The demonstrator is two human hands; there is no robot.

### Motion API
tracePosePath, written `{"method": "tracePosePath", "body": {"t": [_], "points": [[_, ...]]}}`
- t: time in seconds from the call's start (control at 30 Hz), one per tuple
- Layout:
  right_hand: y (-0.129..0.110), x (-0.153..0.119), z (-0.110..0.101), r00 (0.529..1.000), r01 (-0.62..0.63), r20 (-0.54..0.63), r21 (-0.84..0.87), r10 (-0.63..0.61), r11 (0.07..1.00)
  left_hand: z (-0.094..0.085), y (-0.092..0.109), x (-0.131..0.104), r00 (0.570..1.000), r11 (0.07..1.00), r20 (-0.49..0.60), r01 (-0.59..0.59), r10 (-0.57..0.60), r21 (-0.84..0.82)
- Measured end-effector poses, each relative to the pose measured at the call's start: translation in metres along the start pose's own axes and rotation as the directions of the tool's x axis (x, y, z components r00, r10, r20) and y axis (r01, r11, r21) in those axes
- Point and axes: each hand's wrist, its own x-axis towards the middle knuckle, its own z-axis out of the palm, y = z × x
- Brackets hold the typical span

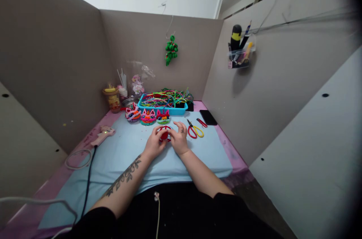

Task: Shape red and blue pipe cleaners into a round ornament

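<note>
- My left hand (154,144) and right hand (178,140) met mid-worktop, fingers of both closed on a red piece (164,134).
- Scissors (194,130) lay just right; three finished pieces (147,117) and a blue tray (163,105) sat toward the far edge.

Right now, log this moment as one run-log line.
left hand: holds red pipe-cleaner piece | right hand: pinches same piece | scissors: right, untouched | blue tray: behind

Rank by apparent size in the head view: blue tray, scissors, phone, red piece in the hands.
1. Blue tray, clearly largest.
2. Scissors and phone: too alike to rank.
3. Red piece, smallest, though left hand and right hand partly cover it.
</note>
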Motion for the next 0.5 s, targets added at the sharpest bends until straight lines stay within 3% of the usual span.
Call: {"method": "tracePosePath", "body": {"t": [0.13, 0.27, 0.5], "points": [[-0.0011, 0.0005, -0.0018, 1.0, 0.021, -0.011, 0.024, -0.02, 1.0, -0.0001, 0.0009, -0.0001, 1.0, 1.0, -0.013, 0.023, -0.024, -0.014], [-0.0009, -0.0006, -0.0056, 1.0, 0.006, -0.018, 0.085, -0.005, 0.996, -0.0031, -0.0004, 0.0011, 0.991, 0.997, -0.111, 0.076, -0.077, -0.015], [-0.0003, -0.0015, -0.0038, 0.994, 0.036, 0.096, 0.113, -0.047, 0.993, -0.007, -0.0018, 0.0032, 0.978, 0.994, -0.181, 0.104, -0.104, -0.01]]}}
